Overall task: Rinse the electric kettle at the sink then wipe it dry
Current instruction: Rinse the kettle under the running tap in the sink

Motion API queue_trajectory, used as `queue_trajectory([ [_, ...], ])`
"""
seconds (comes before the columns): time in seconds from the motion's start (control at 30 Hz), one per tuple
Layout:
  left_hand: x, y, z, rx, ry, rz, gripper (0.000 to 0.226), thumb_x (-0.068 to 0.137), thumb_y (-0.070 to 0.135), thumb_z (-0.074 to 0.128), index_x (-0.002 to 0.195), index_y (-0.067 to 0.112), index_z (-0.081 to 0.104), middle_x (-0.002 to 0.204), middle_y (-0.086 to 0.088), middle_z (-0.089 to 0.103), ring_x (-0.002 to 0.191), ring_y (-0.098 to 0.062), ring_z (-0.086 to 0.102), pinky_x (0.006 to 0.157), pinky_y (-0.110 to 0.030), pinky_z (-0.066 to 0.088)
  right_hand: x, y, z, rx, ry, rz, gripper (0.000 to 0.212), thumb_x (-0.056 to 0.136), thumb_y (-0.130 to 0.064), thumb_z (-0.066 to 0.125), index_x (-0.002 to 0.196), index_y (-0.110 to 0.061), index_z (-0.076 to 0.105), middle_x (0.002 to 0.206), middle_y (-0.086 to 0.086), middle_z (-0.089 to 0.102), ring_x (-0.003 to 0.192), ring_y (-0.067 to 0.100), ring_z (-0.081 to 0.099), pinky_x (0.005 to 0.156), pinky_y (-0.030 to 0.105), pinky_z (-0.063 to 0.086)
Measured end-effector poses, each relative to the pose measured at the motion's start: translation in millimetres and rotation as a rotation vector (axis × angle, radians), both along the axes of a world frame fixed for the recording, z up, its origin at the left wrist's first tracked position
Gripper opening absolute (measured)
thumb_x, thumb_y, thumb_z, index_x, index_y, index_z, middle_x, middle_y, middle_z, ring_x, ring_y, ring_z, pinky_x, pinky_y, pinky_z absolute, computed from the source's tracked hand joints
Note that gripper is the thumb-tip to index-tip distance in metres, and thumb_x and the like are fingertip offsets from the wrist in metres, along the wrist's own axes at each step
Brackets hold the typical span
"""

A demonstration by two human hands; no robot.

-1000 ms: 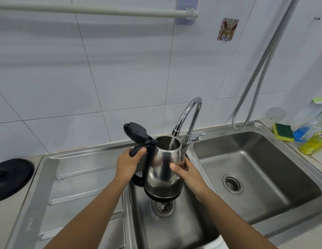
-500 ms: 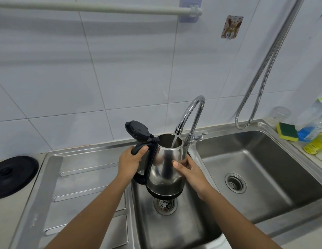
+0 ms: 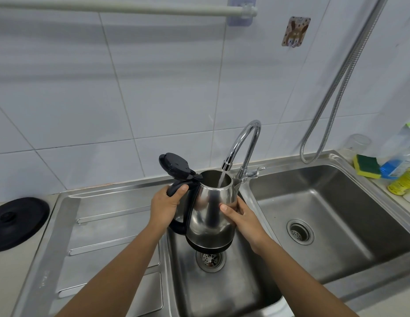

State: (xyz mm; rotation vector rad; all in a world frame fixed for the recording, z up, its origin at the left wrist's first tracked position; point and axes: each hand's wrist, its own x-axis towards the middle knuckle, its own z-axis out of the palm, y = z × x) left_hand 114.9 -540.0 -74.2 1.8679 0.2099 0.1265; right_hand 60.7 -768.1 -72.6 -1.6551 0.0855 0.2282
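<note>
The left hand gripped the kettle by its handle at 9 o'clock, while the right hand wrapped its steel body at 3 o'clock. The kettle hung over the sink, under the running tap.

Home kitchen: steel double sink, wall tiles

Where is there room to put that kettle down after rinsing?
The ribbed draining board, between the black disc and the small basin, is bare. The right basin holds only its drain. Crowded: the back right corner, with sponge and bottles, and the small basin, where the left hand and right hand hold the kettle under the tap.
</note>
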Motion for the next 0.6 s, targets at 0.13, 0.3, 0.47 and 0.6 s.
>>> queue_trajectory([
  [0.13,-0.5,-1.9,0.5,-0.004,-0.001,0.003,0.037,0.085,0.053,0.065,0.068,0.020,0.057,0.064,0.000,0.061,0.062,-0.018,0.057,0.060,-0.031,0.042,1.0,-0.6,1.1,-0.009,-0.001,0.004,0.039,0.074,-0.058,0.076,0.111,-0.056,0.065,0.111,-0.006,0.075,0.105,0.000,0.068,0.094,0.027,0.048],
  [0.3,-1.9,-2.5,0.7,-0.029,0.002,0.007,0.038,0.082,0.055,0.064,0.067,0.021,0.057,0.063,0.001,0.060,0.061,-0.017,0.056,0.060,-0.030,0.042,3.4,-3.8,0.9,-0.027,0.008,0.010,0.034,0.086,-0.048,0.071,0.120,-0.050,0.063,0.119,0.005,0.070,0.108,0.005,0.068,0.103,0.034,0.050],
  [0.47,-0.6,-2.9,0.4,-0.016,0.009,0.009,0.036,0.085,0.053,0.066,0.069,0.021,0.058,0.064,0.001,0.061,0.063,-0.018,0.058,0.061,-0.030,0.043,2.1,-3.7,2.5,0.035,0.096,-0.073,0.031,0.090,-0.061,0.054,0.113,-0.045,0.069,0.111,-0.017,0.075,0.100,-0.006,0.068,0.074,0.011,0.051],
  [0.6,-0.2,-2.6,-1.4,-0.013,0.013,0.011,0.033,0.086,0.050,0.066,0.072,0.021,0.060,0.065,0.000,0.062,0.065,-0.019,0.059,0.062,-0.031,0.044,4.5,-6.2,-2.9,0.027,0.143,-0.100,0.038,0.103,-0.049,0.040,0.093,-0.036,0.073,0.100,-0.014,0.077,0.096,-0.002,0.070,0.072,0.015,0.051],
])
